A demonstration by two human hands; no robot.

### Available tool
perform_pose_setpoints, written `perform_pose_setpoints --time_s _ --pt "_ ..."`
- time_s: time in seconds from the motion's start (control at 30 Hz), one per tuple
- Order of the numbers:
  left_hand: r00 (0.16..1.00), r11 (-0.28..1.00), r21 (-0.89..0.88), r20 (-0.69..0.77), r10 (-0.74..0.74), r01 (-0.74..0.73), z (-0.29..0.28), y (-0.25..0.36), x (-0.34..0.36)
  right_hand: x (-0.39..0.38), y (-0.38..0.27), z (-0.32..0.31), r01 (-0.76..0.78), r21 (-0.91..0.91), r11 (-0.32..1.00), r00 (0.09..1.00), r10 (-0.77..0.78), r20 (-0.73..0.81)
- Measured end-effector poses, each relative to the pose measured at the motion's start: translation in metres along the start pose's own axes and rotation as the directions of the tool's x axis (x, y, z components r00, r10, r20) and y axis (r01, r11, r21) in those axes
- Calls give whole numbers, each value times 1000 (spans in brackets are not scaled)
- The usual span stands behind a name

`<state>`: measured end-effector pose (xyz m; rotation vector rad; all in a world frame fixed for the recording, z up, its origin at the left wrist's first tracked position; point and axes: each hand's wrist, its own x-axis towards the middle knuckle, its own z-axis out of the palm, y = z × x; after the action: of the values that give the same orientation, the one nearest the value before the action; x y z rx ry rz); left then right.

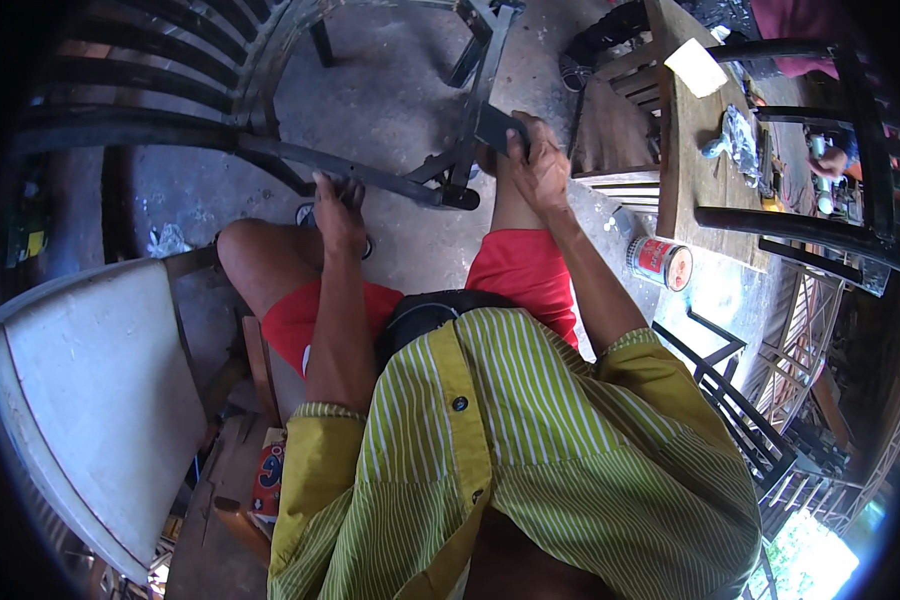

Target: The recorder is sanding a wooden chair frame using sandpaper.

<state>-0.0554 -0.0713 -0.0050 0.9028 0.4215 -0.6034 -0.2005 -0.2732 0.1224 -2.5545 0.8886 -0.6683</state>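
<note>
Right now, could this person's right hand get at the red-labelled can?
Probably yes: nothing seems to block the space between the right hand and the can, though it would likely need to put down the dark flat piece first.

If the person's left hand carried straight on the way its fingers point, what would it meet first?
Most likely the dark frame rail. The left hand points up the picture towards it and looks very close or already touching, though one view leaves the depth unclear.
</note>
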Motion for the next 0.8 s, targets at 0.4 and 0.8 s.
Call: perform_pose_setpoints --time_s 0.4,0.8 --pt "901 906 -82 172 -398 416 56 -20 -50 0 0 -3 -73 6 997 997 73 26" --pt "995 995 -72 -59 -79 75 59 30 -15 2 0 -3 -76 -20 997 994 77 78"
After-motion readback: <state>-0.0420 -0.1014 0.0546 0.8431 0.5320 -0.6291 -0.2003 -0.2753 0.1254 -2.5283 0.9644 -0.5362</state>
